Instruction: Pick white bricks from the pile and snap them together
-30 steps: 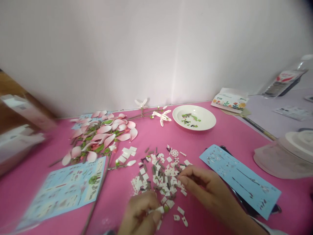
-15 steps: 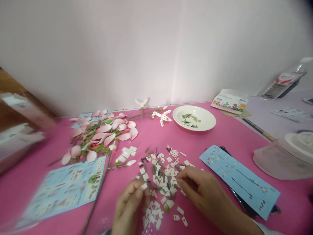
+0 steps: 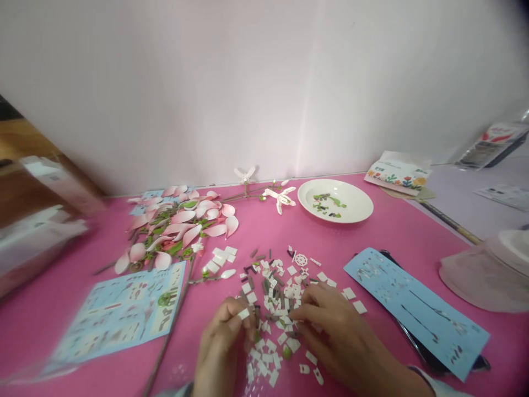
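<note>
My left hand (image 3: 225, 336) pinches a small white tile (image 3: 244, 314) between thumb and fingers, at the left side of a pile of loose building pieces. White, grey-brown and dark pieces (image 3: 281, 300) lie mixed in this pile. Over its right side, my right hand (image 3: 330, 325) reaches in with fingers curved and a gap between thumb and forefinger. Its fingertips touch or hover just over the pieces; I see nothing held there. Close below the fingers lies a round green piece (image 3: 286, 351). Two white tiles (image 3: 354, 299) lie beyond the right hand's knuckles.
Pink-petalled flower branches (image 3: 177, 226) lie at left, above a blue instruction sheet (image 3: 119, 309). A white plate (image 3: 335, 200) with green bits stands at the back. At right are a blue leaflet (image 3: 417, 309) over a dark device and a translucent container (image 3: 487, 275).
The whole view has shifted slightly. My right hand has moved a little left over the pile, and two white tiles now show beside it. The left hand keeps its white tile.
</note>
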Available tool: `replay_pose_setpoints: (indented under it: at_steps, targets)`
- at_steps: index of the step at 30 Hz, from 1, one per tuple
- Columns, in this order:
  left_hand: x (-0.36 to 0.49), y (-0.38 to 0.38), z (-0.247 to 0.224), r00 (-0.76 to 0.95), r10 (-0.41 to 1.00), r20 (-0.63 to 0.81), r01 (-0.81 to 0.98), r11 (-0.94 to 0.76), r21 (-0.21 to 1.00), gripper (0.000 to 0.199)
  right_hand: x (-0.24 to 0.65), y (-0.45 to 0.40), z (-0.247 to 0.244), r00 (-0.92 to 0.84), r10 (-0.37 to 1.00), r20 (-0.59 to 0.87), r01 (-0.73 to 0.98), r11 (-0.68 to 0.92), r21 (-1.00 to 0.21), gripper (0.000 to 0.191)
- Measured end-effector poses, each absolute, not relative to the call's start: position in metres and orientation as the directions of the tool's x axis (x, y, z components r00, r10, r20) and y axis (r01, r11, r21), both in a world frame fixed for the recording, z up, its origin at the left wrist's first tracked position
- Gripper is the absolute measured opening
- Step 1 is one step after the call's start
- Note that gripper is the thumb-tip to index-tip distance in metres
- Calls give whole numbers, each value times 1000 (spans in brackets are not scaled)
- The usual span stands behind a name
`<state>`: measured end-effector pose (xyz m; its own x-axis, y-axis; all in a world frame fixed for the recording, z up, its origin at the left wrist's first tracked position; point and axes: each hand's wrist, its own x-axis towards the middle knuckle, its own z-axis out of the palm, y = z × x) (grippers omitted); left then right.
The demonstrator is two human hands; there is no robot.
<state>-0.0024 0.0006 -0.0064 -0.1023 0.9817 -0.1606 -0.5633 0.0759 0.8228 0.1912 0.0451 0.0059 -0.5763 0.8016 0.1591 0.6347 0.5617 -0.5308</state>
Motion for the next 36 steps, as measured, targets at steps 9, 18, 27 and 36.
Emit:
replay_pose_setpoints:
  at_steps: [9, 18, 27, 36]
  targets:
    - [-1, 3, -7, -132, 976, -174, -511, 83, 856, 25, 188, 45, 7, -626, 766, 144, 648, 614, -449, 23]
    - [0, 1, -12, -166, 970, -177, -490, 75, 869, 28, 187, 45, 6, -616, 781, 108, 678, 594, -432, 24]
    - [-1, 3, -9, -137, 976, -168, -474, 84, 877, 28, 188, 45, 2, -591, 798, 121, 690, 577, -438, 22]
    - [0, 1, -13, -159, 968, -196, -469, 101, 877, 30, 188, 47, 0, -598, 795, 104, 678, 571, -463, 25]
